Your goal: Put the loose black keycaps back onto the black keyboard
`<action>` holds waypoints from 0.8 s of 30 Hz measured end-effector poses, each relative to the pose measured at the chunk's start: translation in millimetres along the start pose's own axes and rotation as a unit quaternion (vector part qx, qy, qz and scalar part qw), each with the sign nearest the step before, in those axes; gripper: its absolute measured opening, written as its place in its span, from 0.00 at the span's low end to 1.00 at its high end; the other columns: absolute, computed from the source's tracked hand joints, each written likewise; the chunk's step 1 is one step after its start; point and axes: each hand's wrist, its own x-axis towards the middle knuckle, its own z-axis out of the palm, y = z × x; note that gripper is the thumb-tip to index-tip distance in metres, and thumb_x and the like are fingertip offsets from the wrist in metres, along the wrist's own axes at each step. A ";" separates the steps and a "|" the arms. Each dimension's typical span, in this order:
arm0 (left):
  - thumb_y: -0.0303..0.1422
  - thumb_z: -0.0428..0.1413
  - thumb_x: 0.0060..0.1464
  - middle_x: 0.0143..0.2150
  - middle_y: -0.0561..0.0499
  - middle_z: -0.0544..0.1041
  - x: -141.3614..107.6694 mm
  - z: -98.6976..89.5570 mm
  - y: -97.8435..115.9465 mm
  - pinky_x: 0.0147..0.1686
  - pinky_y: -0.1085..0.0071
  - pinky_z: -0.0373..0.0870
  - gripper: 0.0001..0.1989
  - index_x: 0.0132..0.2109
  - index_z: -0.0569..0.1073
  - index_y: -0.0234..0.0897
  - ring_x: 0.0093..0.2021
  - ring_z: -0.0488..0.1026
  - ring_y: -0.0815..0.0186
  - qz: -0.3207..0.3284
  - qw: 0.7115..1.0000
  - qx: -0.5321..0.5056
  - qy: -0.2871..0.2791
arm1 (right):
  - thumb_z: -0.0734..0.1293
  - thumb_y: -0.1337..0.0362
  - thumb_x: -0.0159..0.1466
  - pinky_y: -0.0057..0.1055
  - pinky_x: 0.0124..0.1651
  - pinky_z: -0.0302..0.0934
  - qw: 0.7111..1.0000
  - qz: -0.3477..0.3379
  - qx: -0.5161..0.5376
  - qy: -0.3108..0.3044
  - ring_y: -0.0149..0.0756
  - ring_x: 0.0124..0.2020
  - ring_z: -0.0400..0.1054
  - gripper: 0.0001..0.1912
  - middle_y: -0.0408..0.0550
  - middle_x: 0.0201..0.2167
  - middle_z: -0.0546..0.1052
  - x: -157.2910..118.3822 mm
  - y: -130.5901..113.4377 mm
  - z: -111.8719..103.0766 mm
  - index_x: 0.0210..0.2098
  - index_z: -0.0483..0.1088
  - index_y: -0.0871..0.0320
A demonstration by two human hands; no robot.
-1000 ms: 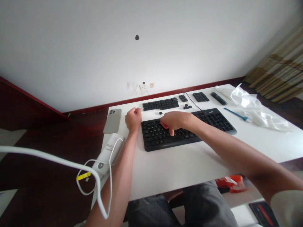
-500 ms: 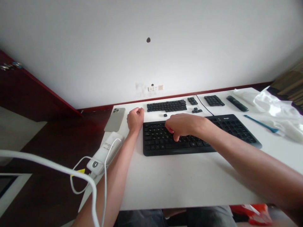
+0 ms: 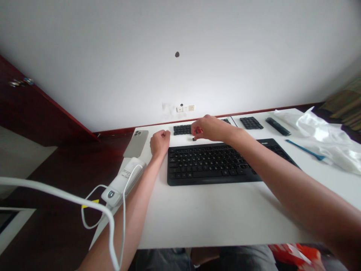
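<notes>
A black keyboard [image 3: 207, 174] lies on the white table [image 3: 214, 218]. Behind it, black keycaps [image 3: 182, 130] stand in rows, partly covered by my right hand [image 3: 207, 128]. The fingers of that hand are pinched together and point down at a small loose keycap [image 3: 194, 139] just behind the keyboard; whether they grip it is hard to make out. My left hand [image 3: 160, 143] rests as a fist on the table, left of the keyboard's back corner, with nothing visible in it.
Further right are another keycap group [image 3: 251, 123], a dark brush-like object [image 3: 278, 126], a blue tool [image 3: 306, 149] and a crumpled clear bag [image 3: 324, 131]. A phone [image 3: 136, 143] and a white device with a cable [image 3: 124, 180] lie at the left edge.
My right hand has moved from over the keyboard back and slightly left to the loose keycap. My left hand stays a fist in nearly the same place. The view has shifted slightly.
</notes>
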 end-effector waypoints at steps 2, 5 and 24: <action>0.42 0.51 0.60 0.22 0.55 0.61 -0.5 -0.1 -0.3 0.30 0.69 0.48 0.20 0.23 0.62 0.39 0.26 0.53 0.68 0.004 1.000 -0.003 0.001 | 0.70 0.67 0.63 0.35 0.40 0.62 1.000 -0.001 0.016 0.016 0.39 0.37 0.74 0.07 0.49 0.36 0.82 7.9 16.6 4.7 0.39 0.82 0.56; 0.42 0.51 0.60 0.22 0.55 0.61 -0.8 0.5 -1.1 0.30 0.69 0.48 0.20 0.23 0.61 0.39 0.26 0.54 0.68 0.005 1.000 -0.006 0.002 | 0.70 0.68 0.63 0.36 0.42 0.64 0.999 0.005 0.036 0.027 0.40 0.39 0.75 0.09 0.49 0.36 0.83 15.6 30.2 13.2 0.40 0.83 0.55; 0.42 0.50 0.59 0.23 0.55 0.61 -1.7 -0.6 -0.2 0.31 0.70 0.50 0.18 0.24 0.60 0.39 0.28 0.56 0.68 -0.002 1.000 0.000 -0.004 | 0.69 0.67 0.63 0.34 0.49 0.68 0.989 -0.032 0.140 -0.039 0.39 0.44 0.77 0.17 0.53 0.43 0.84 13.3 22.6 19.1 0.51 0.81 0.60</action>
